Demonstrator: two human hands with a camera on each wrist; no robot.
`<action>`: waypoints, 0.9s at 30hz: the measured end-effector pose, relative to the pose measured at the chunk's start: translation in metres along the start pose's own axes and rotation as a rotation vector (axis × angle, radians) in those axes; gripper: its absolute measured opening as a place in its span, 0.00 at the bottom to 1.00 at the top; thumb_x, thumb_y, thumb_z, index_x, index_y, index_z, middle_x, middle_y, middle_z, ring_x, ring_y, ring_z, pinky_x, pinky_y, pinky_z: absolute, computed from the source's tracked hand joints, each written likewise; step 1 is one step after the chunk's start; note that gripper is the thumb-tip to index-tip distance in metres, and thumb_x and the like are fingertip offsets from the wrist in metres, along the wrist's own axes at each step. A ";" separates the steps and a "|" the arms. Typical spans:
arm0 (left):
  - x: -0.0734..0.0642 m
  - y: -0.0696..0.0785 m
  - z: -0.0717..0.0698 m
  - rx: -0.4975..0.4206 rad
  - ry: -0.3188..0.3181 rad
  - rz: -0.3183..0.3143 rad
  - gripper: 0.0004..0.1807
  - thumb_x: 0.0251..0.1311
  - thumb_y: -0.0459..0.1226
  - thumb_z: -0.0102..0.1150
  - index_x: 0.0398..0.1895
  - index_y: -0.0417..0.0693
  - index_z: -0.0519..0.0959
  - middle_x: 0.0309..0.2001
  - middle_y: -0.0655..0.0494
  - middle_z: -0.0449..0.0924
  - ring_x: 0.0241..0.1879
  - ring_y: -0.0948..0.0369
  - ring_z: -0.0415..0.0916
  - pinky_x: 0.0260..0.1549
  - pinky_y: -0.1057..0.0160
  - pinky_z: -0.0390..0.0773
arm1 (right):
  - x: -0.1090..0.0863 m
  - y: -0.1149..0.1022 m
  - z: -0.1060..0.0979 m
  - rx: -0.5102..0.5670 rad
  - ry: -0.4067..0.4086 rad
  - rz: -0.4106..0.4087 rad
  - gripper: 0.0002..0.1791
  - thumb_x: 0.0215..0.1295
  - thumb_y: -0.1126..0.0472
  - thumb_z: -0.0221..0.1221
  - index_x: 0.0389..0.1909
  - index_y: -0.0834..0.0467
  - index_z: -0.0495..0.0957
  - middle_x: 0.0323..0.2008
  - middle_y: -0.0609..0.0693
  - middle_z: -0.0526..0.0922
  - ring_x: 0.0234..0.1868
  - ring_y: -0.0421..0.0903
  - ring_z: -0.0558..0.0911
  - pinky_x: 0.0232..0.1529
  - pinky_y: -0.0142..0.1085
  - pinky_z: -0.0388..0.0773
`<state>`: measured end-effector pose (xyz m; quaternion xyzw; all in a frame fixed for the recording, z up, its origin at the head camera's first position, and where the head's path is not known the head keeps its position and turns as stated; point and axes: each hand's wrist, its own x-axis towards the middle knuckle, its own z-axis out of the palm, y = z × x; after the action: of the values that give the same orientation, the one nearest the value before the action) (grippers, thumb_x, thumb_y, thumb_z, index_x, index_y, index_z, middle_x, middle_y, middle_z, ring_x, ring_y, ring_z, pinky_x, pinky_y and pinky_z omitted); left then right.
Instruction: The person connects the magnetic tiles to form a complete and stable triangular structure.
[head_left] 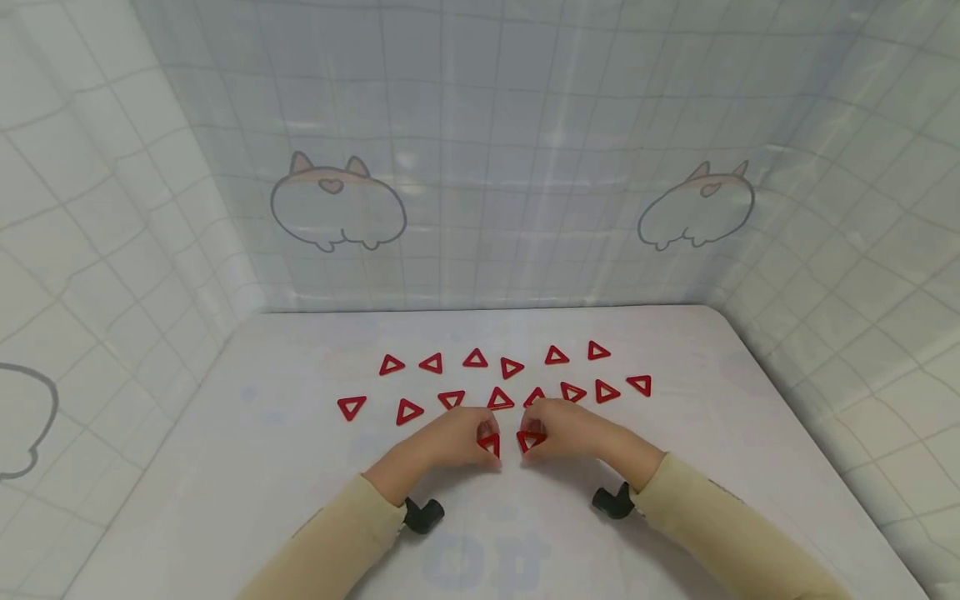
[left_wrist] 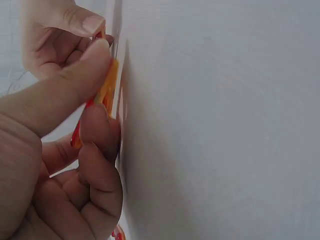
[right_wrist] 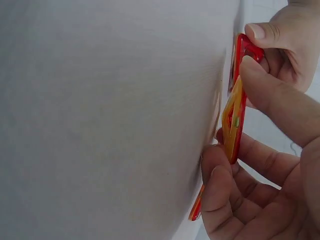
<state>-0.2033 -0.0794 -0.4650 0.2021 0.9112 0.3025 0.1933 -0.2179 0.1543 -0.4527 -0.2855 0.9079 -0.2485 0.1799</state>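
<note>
Near the middle of the white table, my left hand [head_left: 453, 435] pinches a hollow triangle [head_left: 497, 446] between thumb and fingers. Close by on the right, my right hand [head_left: 573, 429] pinches another hollow triangle [head_left: 531, 433]. The two pieces are held a small gap apart, just above the tabletop. In the left wrist view the left hand's triangle [left_wrist: 111, 82] shows a red face and an orange one, partly hidden by fingers. The right wrist view shows the right hand's triangle [right_wrist: 232, 122] tilted on edge, also red on one side and orange on the other.
Several more red hollow triangles lie beyond the hands in two rough rows, one at the far left [head_left: 351, 407] and one at the far right [head_left: 641, 383]. Grid-patterned sheeting [head_left: 510, 250] walls the white table [head_left: 300, 467] at the back and sides. Each wrist carries a dark camera mount [head_left: 424, 517].
</note>
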 end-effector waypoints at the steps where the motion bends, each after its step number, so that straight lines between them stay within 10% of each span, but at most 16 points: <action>1: 0.000 0.000 0.000 0.001 0.003 -0.001 0.20 0.47 0.47 0.79 0.40 0.56 0.78 0.31 0.62 0.76 0.32 0.61 0.74 0.33 0.62 0.77 | 0.000 -0.001 0.000 -0.001 0.003 0.004 0.21 0.51 0.48 0.76 0.43 0.50 0.82 0.33 0.39 0.79 0.37 0.40 0.77 0.39 0.36 0.78; 27: -0.012 0.007 0.000 0.020 0.032 -0.013 0.17 0.53 0.43 0.76 0.42 0.53 0.78 0.34 0.63 0.75 0.33 0.62 0.73 0.34 0.64 0.77 | -0.003 -0.005 0.002 -0.041 0.007 -0.015 0.19 0.54 0.57 0.75 0.48 0.51 0.85 0.38 0.38 0.83 0.39 0.38 0.78 0.42 0.34 0.79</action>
<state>-0.1913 -0.0799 -0.4580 0.1932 0.9185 0.2950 0.1788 -0.2124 0.1516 -0.4505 -0.2953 0.9113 -0.2320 0.1690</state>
